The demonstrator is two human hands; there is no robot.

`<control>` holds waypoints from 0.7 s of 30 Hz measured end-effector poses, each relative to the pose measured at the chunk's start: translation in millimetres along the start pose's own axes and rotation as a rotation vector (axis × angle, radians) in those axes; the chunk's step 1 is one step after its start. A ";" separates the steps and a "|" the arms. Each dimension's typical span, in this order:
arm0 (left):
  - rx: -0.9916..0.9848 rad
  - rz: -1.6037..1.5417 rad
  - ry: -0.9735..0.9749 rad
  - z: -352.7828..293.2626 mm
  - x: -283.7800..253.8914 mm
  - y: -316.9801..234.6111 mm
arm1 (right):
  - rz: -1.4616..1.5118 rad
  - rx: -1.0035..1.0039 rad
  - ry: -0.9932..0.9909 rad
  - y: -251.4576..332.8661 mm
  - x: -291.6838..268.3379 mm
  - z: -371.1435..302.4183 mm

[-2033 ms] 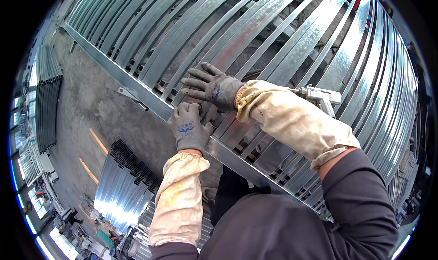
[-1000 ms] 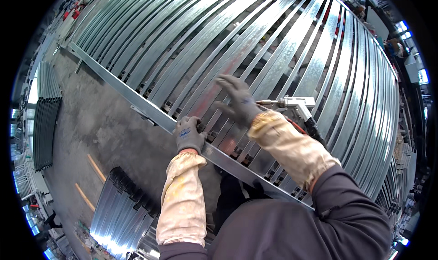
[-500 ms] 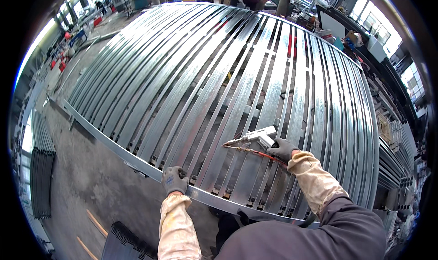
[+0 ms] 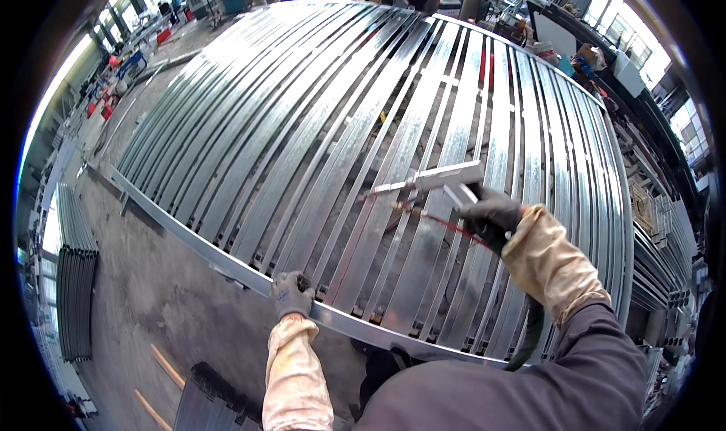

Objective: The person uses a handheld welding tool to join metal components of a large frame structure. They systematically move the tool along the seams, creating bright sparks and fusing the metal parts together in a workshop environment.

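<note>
Your right hand [image 4: 493, 215] is wrapped around the gun [image 4: 448, 176], which points left above the slats [image 4: 412, 295], while your left hand [image 4: 291, 296] curls over the near rail [image 4: 348, 320], any pinch unclear; you seem to be lining up, so the next move calls for steady aim.

Right grip [image 4: 491, 215] holds gun-shaped tool [image 4: 448, 176], left grip [image 4: 292, 295] touches frame [image 4: 363, 330]

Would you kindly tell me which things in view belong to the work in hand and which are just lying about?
In the work:
- gun, held in the right hand
- frame, its near edge touched by the left hand
- slats, across the frame

Apparently just lying about:
- wooden strips, on the floor
- stacked bars, far left
</note>
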State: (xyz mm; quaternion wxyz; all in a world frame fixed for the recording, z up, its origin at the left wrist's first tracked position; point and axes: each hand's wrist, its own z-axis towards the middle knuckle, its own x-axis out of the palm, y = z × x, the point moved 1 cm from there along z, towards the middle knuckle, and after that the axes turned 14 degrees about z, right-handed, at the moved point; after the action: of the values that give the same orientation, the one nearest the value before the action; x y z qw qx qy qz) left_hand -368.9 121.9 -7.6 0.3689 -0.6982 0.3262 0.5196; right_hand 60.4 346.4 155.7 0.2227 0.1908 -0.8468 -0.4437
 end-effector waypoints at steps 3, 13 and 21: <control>0.051 -0.021 -0.113 7.6 26.7 20.0 | 0.215 -0.012 -0.100 14.6 18.2 -4.0; -0.167 -0.028 -0.148 -5.5 -3.4 8.9 | 0.168 0.069 0.150 -11.5 84.3 47.3; -0.881 -0.713 -0.444 4.7 31.9 14.1 | 0.018 0.216 0.325 -78.3 128.7 86.1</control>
State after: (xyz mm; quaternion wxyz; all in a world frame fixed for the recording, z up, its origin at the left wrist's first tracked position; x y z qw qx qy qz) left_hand -375.2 116.4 -41.8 0.2559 -0.7265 -0.2580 0.5833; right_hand -83.5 295.0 73.3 0.3386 0.2753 -0.8441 -0.3115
